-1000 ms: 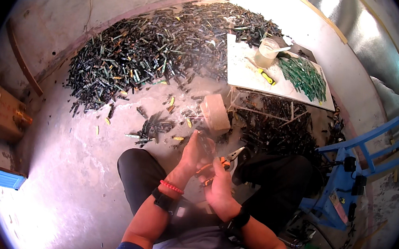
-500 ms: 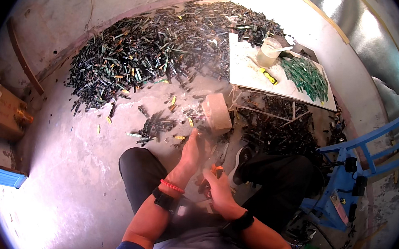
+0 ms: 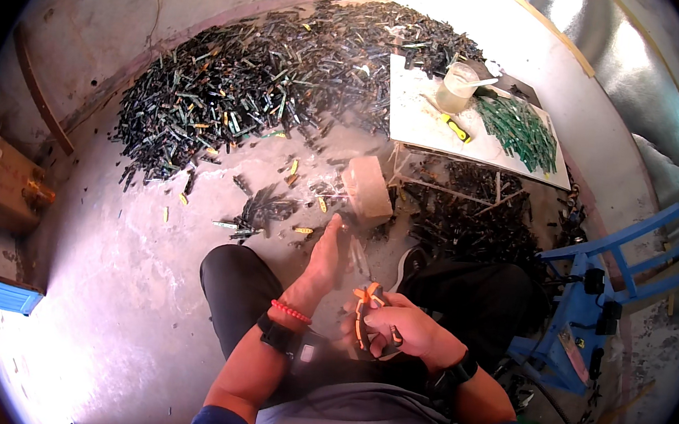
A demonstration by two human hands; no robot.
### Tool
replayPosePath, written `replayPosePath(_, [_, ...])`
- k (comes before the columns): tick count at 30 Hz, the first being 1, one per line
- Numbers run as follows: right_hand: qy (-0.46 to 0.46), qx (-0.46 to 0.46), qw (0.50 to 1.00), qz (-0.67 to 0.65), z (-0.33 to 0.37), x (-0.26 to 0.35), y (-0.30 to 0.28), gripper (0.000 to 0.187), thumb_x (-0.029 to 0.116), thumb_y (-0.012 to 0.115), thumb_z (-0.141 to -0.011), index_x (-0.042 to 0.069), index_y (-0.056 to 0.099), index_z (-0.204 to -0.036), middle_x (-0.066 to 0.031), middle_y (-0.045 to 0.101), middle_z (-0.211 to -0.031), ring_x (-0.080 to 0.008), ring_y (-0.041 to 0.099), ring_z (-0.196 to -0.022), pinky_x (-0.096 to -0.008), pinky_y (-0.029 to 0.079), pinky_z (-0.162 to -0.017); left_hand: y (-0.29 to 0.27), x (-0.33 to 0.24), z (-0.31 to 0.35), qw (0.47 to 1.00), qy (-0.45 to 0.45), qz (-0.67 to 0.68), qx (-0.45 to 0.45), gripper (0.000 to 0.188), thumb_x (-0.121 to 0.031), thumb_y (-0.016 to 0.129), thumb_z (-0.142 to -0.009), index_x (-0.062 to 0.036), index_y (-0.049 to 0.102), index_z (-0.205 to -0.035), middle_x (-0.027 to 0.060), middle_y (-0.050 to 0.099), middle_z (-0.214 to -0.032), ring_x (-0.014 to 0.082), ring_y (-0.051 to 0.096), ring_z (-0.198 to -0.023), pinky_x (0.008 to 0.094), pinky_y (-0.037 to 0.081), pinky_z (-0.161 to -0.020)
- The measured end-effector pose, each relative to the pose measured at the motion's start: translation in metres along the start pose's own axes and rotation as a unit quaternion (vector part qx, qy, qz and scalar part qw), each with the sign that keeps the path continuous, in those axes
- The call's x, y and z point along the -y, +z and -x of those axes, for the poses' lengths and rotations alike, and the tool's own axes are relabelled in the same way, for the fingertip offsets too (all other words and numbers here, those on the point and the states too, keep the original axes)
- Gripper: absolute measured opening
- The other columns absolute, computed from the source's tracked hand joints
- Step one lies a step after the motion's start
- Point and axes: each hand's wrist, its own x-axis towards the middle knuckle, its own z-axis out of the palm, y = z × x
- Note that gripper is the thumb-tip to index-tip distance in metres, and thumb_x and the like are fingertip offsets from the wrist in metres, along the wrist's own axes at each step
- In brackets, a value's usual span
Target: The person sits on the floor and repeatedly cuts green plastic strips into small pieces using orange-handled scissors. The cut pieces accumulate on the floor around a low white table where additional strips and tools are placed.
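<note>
My right hand (image 3: 410, 327) is wrapped round the handles of orange-and-black pliers (image 3: 368, 301), their jaws pointing away from me. Farther ahead, my left hand (image 3: 326, 253) reaches just short of a pale tan block (image 3: 368, 190). Its fingers appear closed, but blur hides what they hold, if anything. Thin pale strips (image 3: 359, 259) show faintly between that hand and the pliers. Left of the block, a small heap of dark strips (image 3: 264, 211) lies on the floor, with a few yellow pieces (image 3: 303, 230) around it.
A large pile of dark strips (image 3: 229, 87) spreads along the back wall. On a low white table (image 3: 414, 121) stand a cloudy container (image 3: 456, 91), a yellow-and-black tool (image 3: 455, 129) and green strips (image 3: 519, 131). More dark pieces (image 3: 470, 216) lie beneath. A blue chair (image 3: 566, 316) stands right.
My right hand has turned and shifted slightly right, bringing the pliers into fuller view. The left hand stays near the block, almost unmoved.
</note>
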Motion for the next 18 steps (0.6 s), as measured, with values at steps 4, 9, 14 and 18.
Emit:
replayPosePath(4, [0.026,0.058,0.996,-0.069,-0.007,0.004,-0.004,0.029,0.009,0.046,-0.086,0.003,0.049,-0.114,-0.0151,0.061,-0.099,-0.0274,0.063,-0.088,-0.0354,0.050,-0.074,-0.010,0.009,-0.009,0.999,0.002,-0.042,-0.022,0.058,-0.056,0.037,-0.090,-0.0072,0.053,-0.065,0.0029,0.049,-0.050,0.0145,0.046,-0.041,0.0270,0.037,-0.039])
replayPosePath(9, [0.021,0.092,0.991,-0.097,-0.015,-0.001,-0.010,0.029,0.010,0.047,-0.087,0.002,0.048,-0.115,-0.0164,0.061,-0.099,-0.0288,0.063,-0.089,-0.0357,0.051,-0.073,-0.004,0.007,-0.005,0.999,-0.007,-0.031,-0.021,0.059,-0.056,0.035,-0.091,-0.0075,0.051,-0.062,0.0046,0.049,-0.050,0.0152,0.045,-0.042,0.0262,0.036,-0.040])
replayPosePath(14, [0.007,0.117,0.984,-0.132,-0.018,-0.006,-0.013,0.031,0.011,0.048,-0.086,0.001,0.048,-0.116,-0.0162,0.061,-0.100,-0.0291,0.064,-0.090,-0.0342,0.052,-0.071,0.006,-0.001,0.006,0.999,-0.003,-0.045,-0.001,0.062,-0.057,0.031,-0.092,-0.0085,0.048,-0.058,0.0059,0.049,-0.050,0.0156,0.044,-0.043,0.0255,0.034,-0.040])
replayPosePath(18, [-0.018,0.153,0.973,-0.171,-0.018,-0.009,-0.011,0.033,0.013,0.049,-0.085,0.000,0.048,-0.116,-0.0153,0.061,-0.100,-0.0287,0.064,-0.090,-0.0342,0.052,-0.072,0.012,-0.005,0.012,1.000,-0.016,-0.021,0.004,0.062,-0.056,0.031,-0.092,-0.0081,0.047,-0.057,0.0058,0.047,-0.050,0.0157,0.043,-0.042,0.0257,0.033,-0.040])
